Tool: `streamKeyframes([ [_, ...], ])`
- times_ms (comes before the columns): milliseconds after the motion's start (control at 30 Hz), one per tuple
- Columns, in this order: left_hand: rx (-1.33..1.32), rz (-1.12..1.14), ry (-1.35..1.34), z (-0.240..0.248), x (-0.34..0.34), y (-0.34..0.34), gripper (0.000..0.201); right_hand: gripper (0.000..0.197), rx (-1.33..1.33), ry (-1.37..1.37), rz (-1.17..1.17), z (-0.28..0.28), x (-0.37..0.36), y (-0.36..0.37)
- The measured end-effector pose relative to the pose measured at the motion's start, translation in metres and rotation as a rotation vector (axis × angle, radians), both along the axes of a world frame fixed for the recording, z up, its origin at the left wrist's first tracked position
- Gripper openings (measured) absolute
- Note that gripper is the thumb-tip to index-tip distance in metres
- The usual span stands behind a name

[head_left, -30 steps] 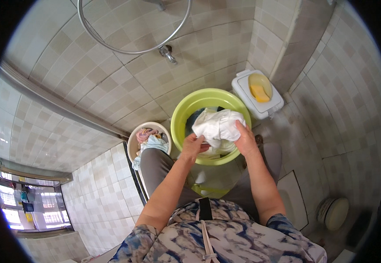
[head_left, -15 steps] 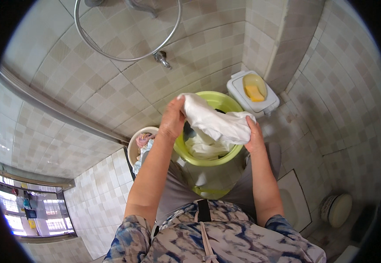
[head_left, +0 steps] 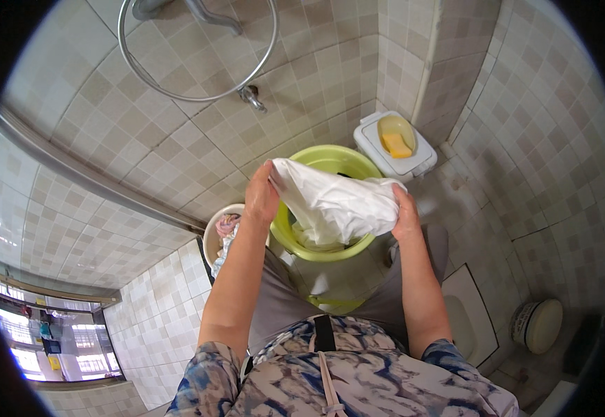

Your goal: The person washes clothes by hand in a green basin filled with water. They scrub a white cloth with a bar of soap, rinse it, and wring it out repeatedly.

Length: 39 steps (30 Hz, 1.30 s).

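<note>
A white cloth garment [head_left: 337, 198] hangs stretched between my two hands, above a lime-green basin [head_left: 323, 254]. My left hand [head_left: 262, 194] grips its upper left corner, fingers closed. At the other end, my right hand [head_left: 405, 210] pinches the right edge with the thumb on the near side. More pale, wet-looking cloth [head_left: 309, 240] lies in the basin, partly covered by the held garment. Something dark also shows in the basin behind the cloth. The garment's exact kind cannot be made out.
Left of the basin stands a cream tub [head_left: 212, 236] of mixed clothes. A white lidded bin [head_left: 417, 161] at the back right carries a yellow soap bar [head_left: 396, 145] in a dish. A wall tap [head_left: 252, 97] and a looped shower hose are beyond. A squat toilet [head_left: 464, 326] lies to the right.
My left hand has moved left and slightly down, so the white garment is spread wider and hangs flatter. My right hand has stayed nearly in place.
</note>
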<state>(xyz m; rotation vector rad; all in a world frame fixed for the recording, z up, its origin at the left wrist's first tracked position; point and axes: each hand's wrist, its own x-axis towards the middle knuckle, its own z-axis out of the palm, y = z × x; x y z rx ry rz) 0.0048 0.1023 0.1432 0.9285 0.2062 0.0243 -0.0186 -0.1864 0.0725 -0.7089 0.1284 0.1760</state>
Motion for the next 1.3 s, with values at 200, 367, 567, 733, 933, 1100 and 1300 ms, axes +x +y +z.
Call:
streamKeyframes([
  [200,-0.034,0.016,0.044,-0.002,-0.012,-0.004,0.026,0.038,-0.006,-0.006,0.0,-0.003,-0.001,-0.005],
  [367,-0.02,-0.026,0.068,-0.005,-0.022,-0.006,0.027,0.04,-0.187,0.016,-0.054,-0.002,-0.003,0.002],
  [567,-0.001,-0.026,0.104,-0.004,-0.029,-0.023,0.025,0.043,-0.816,-0.147,-0.047,-0.002,-0.006,0.013],
  [733,-0.062,-0.066,0.162,-0.001,-0.028,-0.033,0.026,0.055,-1.044,-0.229,0.169,0.006,-0.009,0.015],
  [933,-0.161,-0.176,0.183,-0.003,-0.031,-0.046,0.029,0.071,-1.232,-0.319,0.339,-0.012,-0.016,0.038],
  [1100,-0.247,-0.233,0.217,-0.017,-0.037,-0.048,0.028,0.045,-1.452,-0.36,0.374,-0.048,-0.02,0.049],
  [1300,-0.307,-0.213,0.129,-0.024,-0.054,-0.03,0.031,0.027,-1.362,-0.242,-0.025,-0.071,-0.009,0.031],
])
